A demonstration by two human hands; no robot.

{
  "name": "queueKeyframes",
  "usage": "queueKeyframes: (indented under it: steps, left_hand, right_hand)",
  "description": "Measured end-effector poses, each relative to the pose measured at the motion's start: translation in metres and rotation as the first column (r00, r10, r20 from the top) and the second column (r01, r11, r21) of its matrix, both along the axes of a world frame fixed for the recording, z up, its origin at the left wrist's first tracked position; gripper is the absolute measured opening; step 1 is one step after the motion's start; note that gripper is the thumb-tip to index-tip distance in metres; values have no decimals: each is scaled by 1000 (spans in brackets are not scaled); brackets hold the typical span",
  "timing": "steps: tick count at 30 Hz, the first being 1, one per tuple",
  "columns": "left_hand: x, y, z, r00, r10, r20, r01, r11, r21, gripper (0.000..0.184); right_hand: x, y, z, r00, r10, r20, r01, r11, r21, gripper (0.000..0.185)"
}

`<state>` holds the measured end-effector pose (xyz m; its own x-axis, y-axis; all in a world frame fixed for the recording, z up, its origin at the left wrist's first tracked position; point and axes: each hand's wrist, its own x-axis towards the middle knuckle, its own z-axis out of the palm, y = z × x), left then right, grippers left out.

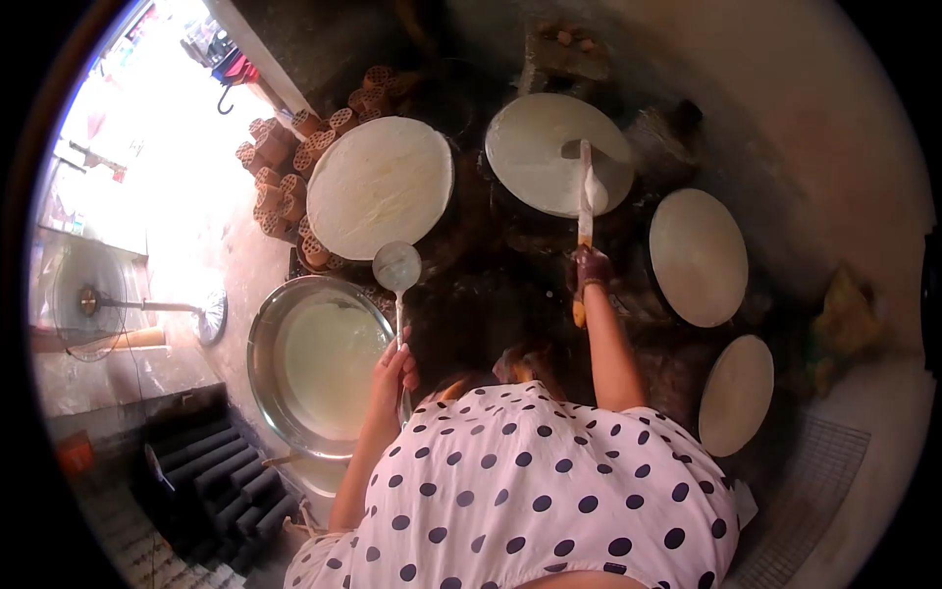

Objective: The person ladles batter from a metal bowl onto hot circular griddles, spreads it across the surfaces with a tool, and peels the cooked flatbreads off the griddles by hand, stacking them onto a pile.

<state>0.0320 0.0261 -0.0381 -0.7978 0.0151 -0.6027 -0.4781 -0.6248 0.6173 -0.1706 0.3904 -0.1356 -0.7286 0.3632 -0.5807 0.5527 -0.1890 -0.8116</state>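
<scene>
- Presently I have both hands in the head view, each on its own tool.
- Left hand [392, 369]: fingers closed round the ladle [397, 266] handle; bowl up, between the upper right rim of the basin [257, 368] and the lower edge of the left disc [380, 187].
- Right hand [590, 271]: dark, perhaps gloved, fingers wrapped on the stick [586, 211]; blade across the near edge of the rear disc [535, 157], tip by a dark gap in its pale surface.
- Handling, my judgement: keep the blade flat and low, pressure light, since a thin layer would tear if the tip dug in. Ladle best held level, clear of the left disc.
- Textures: left disc matt, creamy, faintly wrinkled; rear disc greyer, smoother. Limp white lump [597, 191] against the blade, soft by its look.
- Basin: shiny metal, round, pale liquid within, smooth as thin batter.
- Two more pale discs to the right, smooth-faced.
- Beyond the left disc's outer edge, pierced clay-coloured cylinders [292, 196], rough; black ones [221, 471] below the basin.
</scene>
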Motion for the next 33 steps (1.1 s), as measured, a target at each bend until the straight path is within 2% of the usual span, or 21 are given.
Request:
queueKeyframes:
  steps: [3, 4, 5, 7, 8, 10, 14, 16, 18, 19, 21, 23, 25, 26, 27, 28, 29, 30, 33]
  left_hand:
    - [-12, 17, 3, 999, -41, -7, 41, 999, 21, 42]
    - [-14, 21, 3, 999, -53, 0, 53, 998, 28, 41]
    - [-18, 25, 6, 998, -63, 11, 63, 998, 13, 41]
    - [-28, 35, 11, 997, -71, 24, 70, 997, 45, 41]
    - [-32, 39, 12, 996, -82, 30, 81, 996, 37, 41]
    - [-39, 49, 10, 998, -58, 3, 57, 995, 76, 40]
    - [-62, 71, 13, 994, -97, -43, 99, 994, 45, 39]
    - [-73, 85, 18, 994, -100, -44, 102, 992, 67, 40]
    - [-83, 99, 21, 993, -110, -31, 112, 992, 65, 40]
    - [-87, 104, 22, 994, -110, -19, 111, 992, 63, 40]
    - [-91, 108, 20, 992, -119, -30, 121, 990, 73, 40]
    - [-95, 112, 18, 990, -121, -77, 128, 987, 100, 40]
    - [-102, 117, 21, 991, -116, -65, 121, 989, 90, 41]
    - [-99, 117, 23, 992, -118, -36, 121, 990, 78, 41]
    - [-99, 118, 20, 993, -113, -36, 116, 989, 89, 42]
    - [-101, 118, 15, 992, -122, -44, 126, 988, 89, 42]
    - [-102, 117, 9, 992, -114, -46, 118, 986, 115, 42]
    - [-102, 115, 5, 994, -104, -45, 110, 984, 139, 42]
    - [-102, 110, 6, 991, -111, -74, 121, 983, 140, 42]
  right_hand:
    - [-7, -32, -1, 999, 51, 4, -51, 999, -11, 15]
    - [2, -36, 1, 989, 146, 34, -133, 958, -253, 16]
    - [2, -30, -25, 978, 205, 47, -196, 968, -154, 19]
    - [5, -4, -43, 962, 264, 66, -262, 964, -46, 23]
    - [9, 20, -48, 962, 263, 71, -261, 965, -37, 25]
    - [9, 61, -19, 960, 221, 170, -211, 975, -73, 24]
    - [-26, 112, 12, 961, 190, 204, -187, 982, -34, 25]
    - [-50, 112, 9, 980, 147, 136, -147, 989, -13, 17]
    - [-52, 99, 14, 975, 214, 56, -211, 976, -43, 19]
    - [-45, 87, 12, 945, 327, -1, -327, 945, 14, 20]
    - [-18, 72, 24, 915, 381, 133, -320, 886, -336, 24]
    - [-2, 106, -56, 866, 496, 56, -498, 867, 19, 22]
    - [-7, 125, -34, 932, 345, 113, -327, 933, -151, 25]
    - [-15, 131, -5, 951, 253, 180, -195, 938, -287, 26]
    - [-36, 140, -11, 943, 233, 237, -163, 946, -281, 31]
    - [-57, 143, -1, 950, 207, 234, -164, 968, -192, 31]
    - [-81, 143, 11, 955, 176, 240, -147, 980, -134, 23]
    - [-101, 145, 7, 963, 119, 242, -84, 985, -148, 25]
    - [-120, 126, 43, 979, 135, 152, -119, 987, -113, 29]
